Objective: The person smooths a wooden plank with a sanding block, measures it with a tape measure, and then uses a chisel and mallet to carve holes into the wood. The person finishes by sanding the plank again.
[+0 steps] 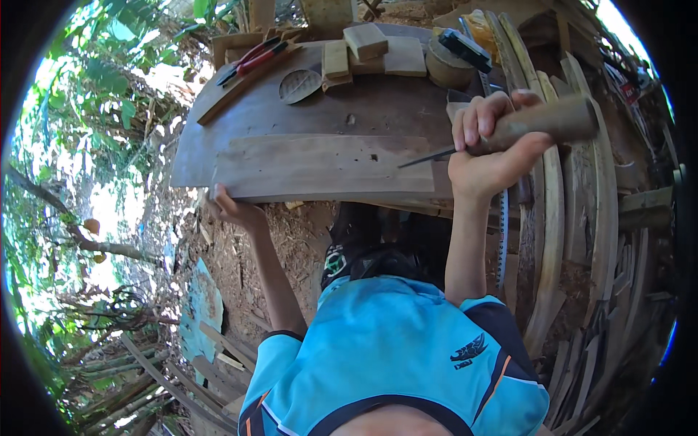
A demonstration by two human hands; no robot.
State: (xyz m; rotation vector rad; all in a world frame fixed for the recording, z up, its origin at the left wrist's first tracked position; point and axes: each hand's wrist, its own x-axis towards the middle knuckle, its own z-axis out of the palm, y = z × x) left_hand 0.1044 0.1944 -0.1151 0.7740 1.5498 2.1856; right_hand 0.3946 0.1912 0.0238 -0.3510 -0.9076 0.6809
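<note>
Biggest first: greenery (109, 94) fills the L side of the frame, w/ a person's blue shirt (385, 327) bottom centre. Dark brown table (400, 91) takes up upper centre. Long curved wood strips (552, 240) run down the R side. Flat pale board (305, 167) lies on the table's near part, mid-frame, lengthwise L to R.

R hand (483, 163), R of centre, has its grip wrapped round the thick handle of a wood-handled tool (542, 125), fingers on the far side, thumb on the near side; thin dark blade points down-L over the board's R end, tip near a small dark hole (374, 158); can't tell if tip touches wood.

L hand (236, 211) is at the board's near L corner, by the table edge; fingers partly hidden, so can't tell if that grip is pinching or just resting.

Smaller bits: round wood piece (445, 69), top R of table, w/ a dark gadget (465, 51) on it; wood blocks (367, 41) stacked just L of that; red-and-black pliers (256, 58) upper L, atop a narrow wood strip (236, 94); oval brown piece (299, 87) btwn pliers & blocks; thin measuring tape (502, 240) hangs R of the R forearm
</note>
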